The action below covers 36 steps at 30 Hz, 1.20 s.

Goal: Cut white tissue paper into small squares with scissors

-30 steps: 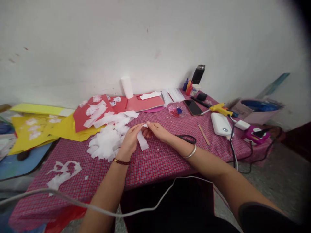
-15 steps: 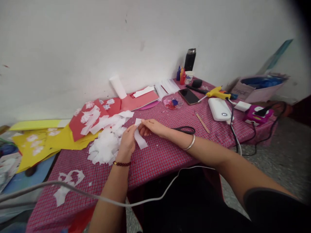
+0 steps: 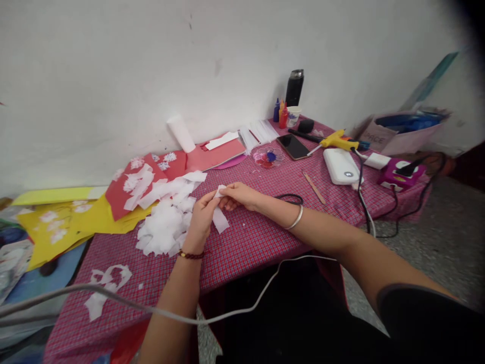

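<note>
A strip of thin white paper (image 3: 221, 221) hangs between my two hands over the checked tablecloth. My left hand (image 3: 202, 218), with a dark beaded bracelet at the wrist, pinches its upper part from the left. From the right, the fingertips of my right hand (image 3: 239, 196) pinch the same strip near its top; a silver bangle is on that arm. Just left of my left hand lies a heap of crumpled white paper pieces (image 3: 161, 230). Longer white strips (image 3: 170, 188) rest behind the heap, partly over red paper (image 3: 117, 194).
Yellow sheets (image 3: 98, 215) lie at the left. Toward the back right are a phone (image 3: 293, 146), a paint palette (image 3: 268, 157), a yellow glue gun (image 3: 338, 140), a white power bank (image 3: 342, 167) and a wooden stick (image 3: 314, 187). A pale cable (image 3: 261, 296) crosses in front.
My fingertips have drawn closer together on the strip, and less of its upper part shows between them. The view has shifted slightly.
</note>
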Available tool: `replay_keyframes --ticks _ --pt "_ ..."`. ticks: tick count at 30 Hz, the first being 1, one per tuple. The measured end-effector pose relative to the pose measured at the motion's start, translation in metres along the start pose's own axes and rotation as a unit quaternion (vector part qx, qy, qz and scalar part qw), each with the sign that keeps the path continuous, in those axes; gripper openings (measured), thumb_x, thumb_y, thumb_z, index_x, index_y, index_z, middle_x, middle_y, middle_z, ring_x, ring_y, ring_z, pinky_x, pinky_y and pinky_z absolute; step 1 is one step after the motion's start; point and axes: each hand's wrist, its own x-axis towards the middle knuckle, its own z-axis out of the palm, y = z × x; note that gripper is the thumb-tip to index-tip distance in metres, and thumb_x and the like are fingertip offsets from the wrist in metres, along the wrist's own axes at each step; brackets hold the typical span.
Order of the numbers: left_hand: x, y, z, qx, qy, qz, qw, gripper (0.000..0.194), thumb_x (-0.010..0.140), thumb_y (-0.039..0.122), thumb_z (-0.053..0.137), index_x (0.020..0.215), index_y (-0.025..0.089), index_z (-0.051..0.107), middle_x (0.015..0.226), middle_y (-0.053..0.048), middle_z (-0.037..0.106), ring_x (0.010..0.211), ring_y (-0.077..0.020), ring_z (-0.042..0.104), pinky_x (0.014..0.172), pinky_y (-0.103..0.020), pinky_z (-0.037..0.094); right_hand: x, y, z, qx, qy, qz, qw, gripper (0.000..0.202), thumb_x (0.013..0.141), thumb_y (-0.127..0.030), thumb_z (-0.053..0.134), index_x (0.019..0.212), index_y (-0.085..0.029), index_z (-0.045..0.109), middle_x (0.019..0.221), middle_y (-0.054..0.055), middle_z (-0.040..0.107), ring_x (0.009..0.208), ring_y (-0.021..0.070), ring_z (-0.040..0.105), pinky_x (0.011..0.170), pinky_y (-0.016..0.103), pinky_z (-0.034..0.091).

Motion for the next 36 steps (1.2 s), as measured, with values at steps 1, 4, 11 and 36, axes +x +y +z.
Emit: replay_keyframes --ticks 1,4,11,36 --pt "-0.001 0.001 0.001 -0.001 -0.001 0.001 1.0 0.018 0.073 0.023 0.071 0.089 0.018 0.075 0.074 -0.001 0.066 0.068 -0.0123 0.056 0.064 -0.023 0.043 0.0 0.0 0.0 0.003 0.001 -0.001 1.0 0.029 0.096 -0.022 0.053 0.072 -0.013 0.065 0.058 0.003 0.07 0.041 0.0076 0.057 0.041 0.016 0.046" --pt "-0.001 0.001 0.003 -0.027 0.009 -0.007 1.0 0.015 0.073 0.027 0.072 0.085 0.017 0.074 0.071 0.0 0.066 0.064 -0.0116 0.056 0.062 -0.023 0.043 -0.001 0.001 0.001 0.008 -0.003 -0.006 1.0 0.028 0.096 -0.018 0.051 0.072 -0.013 0.064 0.057 0.002 0.07 0.04 0.0074 0.056 0.041 0.016 0.045" --pt "0.01 -0.001 -0.007 -0.152 0.127 -0.09 0.976 0.011 0.069 0.018 0.071 0.069 0.016 0.06 0.059 0.002 0.062 0.05 -0.0097 0.056 0.054 -0.023 0.044 -0.003 -0.009 -0.007 -0.004 -0.038 -0.05 0.998 0.023 0.094 -0.015 0.052 0.074 -0.013 0.064 0.063 0.001 0.072 0.044 0.0064 0.057 0.045 0.016 0.045" --pt "-0.001 0.002 -0.001 -0.098 0.003 -0.161 0.982 0.023 0.065 0.027 0.081 0.074 0.013 0.066 0.067 -0.007 0.071 0.055 -0.0141 0.064 0.057 -0.026 0.052 0.005 0.0 -0.014 -0.088 0.037 -0.214 0.972 0.011 0.078 -0.022 0.065 0.071 -0.017 0.058 0.067 -0.004 0.06 0.061 0.0098 0.053 0.062 0.023 0.044"
